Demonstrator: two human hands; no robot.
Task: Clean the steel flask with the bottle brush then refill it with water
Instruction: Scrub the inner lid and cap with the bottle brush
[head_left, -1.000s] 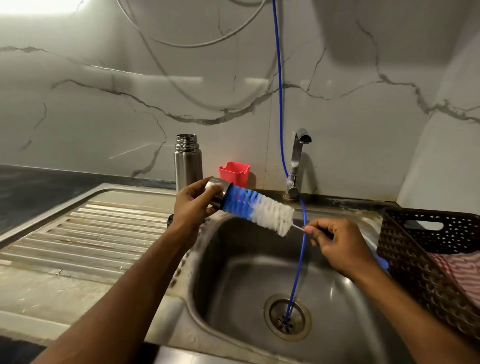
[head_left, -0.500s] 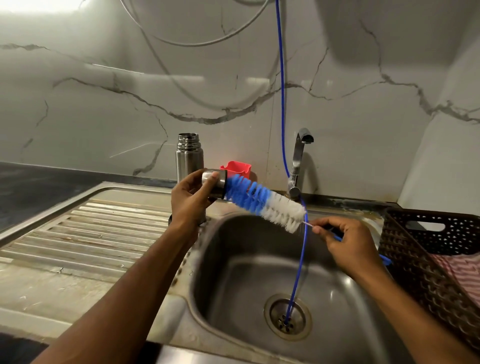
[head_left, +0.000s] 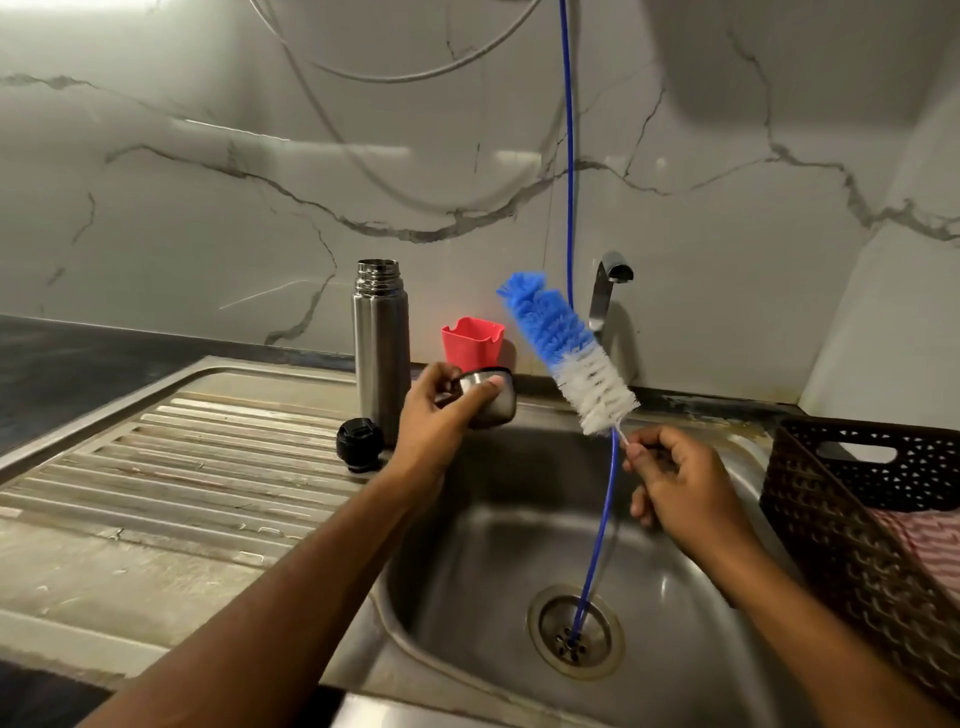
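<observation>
I see the left hand (head_left: 441, 415) gripping a small steel cup (head_left: 491, 397) over the back left rim of the sink (head_left: 519, 519), thumb across its wall, its mouth turned away toward the wall. The right hand (head_left: 675, 483) pinches the wire handle of the bottle brush (head_left: 569, 353), which stands clear of the cup and tilts up and to the left, blue bristles at the tip and white bristles nearer the fingers. The steel flask (head_left: 382, 343) stands upright and uncapped at the back of the ribbed drainboard (head_left: 197, 457), just left of the cup, with a black stopper (head_left: 360, 445) lying beside its base. A red container (head_left: 471, 340) sits behind the cup against the marble wall. The tap (head_left: 608, 296) rises behind the brush, and a thin blue tube (head_left: 597, 545) drops into the drain. A dark woven basket (head_left: 857, 499) sits to the right of the sink.
</observation>
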